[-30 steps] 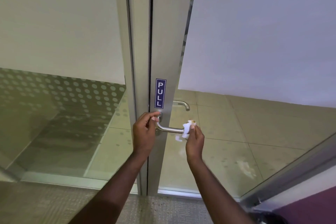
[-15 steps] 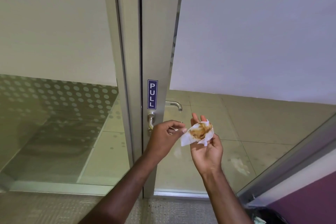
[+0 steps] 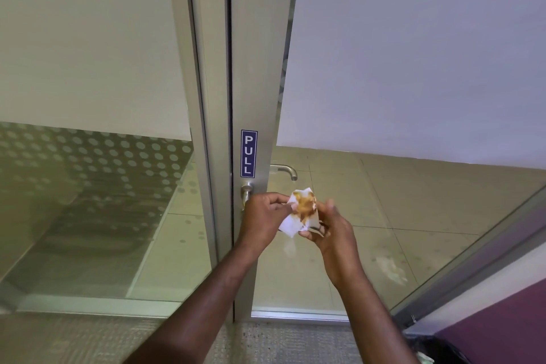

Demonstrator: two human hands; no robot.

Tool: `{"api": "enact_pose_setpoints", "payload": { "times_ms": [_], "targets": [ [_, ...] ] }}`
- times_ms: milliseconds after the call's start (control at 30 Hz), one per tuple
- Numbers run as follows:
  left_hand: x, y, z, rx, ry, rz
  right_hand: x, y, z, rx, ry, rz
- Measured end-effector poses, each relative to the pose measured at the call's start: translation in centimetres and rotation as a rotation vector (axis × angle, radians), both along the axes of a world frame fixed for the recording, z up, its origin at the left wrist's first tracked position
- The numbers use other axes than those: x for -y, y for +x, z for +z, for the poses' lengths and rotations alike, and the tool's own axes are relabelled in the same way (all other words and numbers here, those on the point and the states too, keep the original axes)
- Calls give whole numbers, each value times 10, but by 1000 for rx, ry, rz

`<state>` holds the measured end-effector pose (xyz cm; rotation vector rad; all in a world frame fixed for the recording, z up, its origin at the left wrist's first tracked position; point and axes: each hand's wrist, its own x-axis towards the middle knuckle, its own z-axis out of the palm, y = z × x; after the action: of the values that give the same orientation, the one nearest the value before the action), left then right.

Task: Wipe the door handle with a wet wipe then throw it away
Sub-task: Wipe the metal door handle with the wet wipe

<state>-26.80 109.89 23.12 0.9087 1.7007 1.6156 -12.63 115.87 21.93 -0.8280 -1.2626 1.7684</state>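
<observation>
Wet wipe (image 3: 301, 213), white with a brown stain, is held in front of the glass door, both hands pinching it: left hand (image 3: 263, 217) at its left edge, right hand (image 3: 332, 230) at its right. Door handle (image 3: 245, 193) shows just behind the left hand, below the blue PULL sign (image 3: 248, 154).

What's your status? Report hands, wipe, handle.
Left hand and right hand both pinching wet wipe, brown stain up. Door handle mostly hidden behind left hand. Nothing in the way.
</observation>
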Motion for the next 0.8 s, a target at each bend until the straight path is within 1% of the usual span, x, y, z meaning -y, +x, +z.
{"api": "enact_pose_setpoints", "payload": {
  "times_ms": [133,167,233,267,333,400,467,500,567,667,733,800],
  "targets": [
    [1,-5,-2,153,-2,37,-1,-3,-2,101,470,-132],
    [2,-6,-2,209,-2,29,-1,-3,-3,160,623,-152],
    [5,-7,-1,350,21,-20,-1,-2,-6,343,955,-169],
    [7,-8,-1,403,42,-54,-1,0,-8,426,1084,-162],
    [9,-10,0,424,68,-94,0,2,-10,495,1217,-96],
    [10,-12,-2,378,67,-79,4,3,-12,440,1204,-78],
    [10,-11,-5,310,57,-41,6,2,-12,355,1035,-188],
    [9,-11,-7,273,53,-13,7,1,-10,356,935,-270],
    [8,-7,-12,217,52,42,8,-3,-7,453,791,-358],
    [4,3,-21,223,56,77,11,-10,-8,675,741,-302],
    [1,9,-29,258,56,76,10,-14,-12,674,655,-271],
    [-1,15,-36,310,58,90,7,-15,-17,660,622,-304]
  ]
}}
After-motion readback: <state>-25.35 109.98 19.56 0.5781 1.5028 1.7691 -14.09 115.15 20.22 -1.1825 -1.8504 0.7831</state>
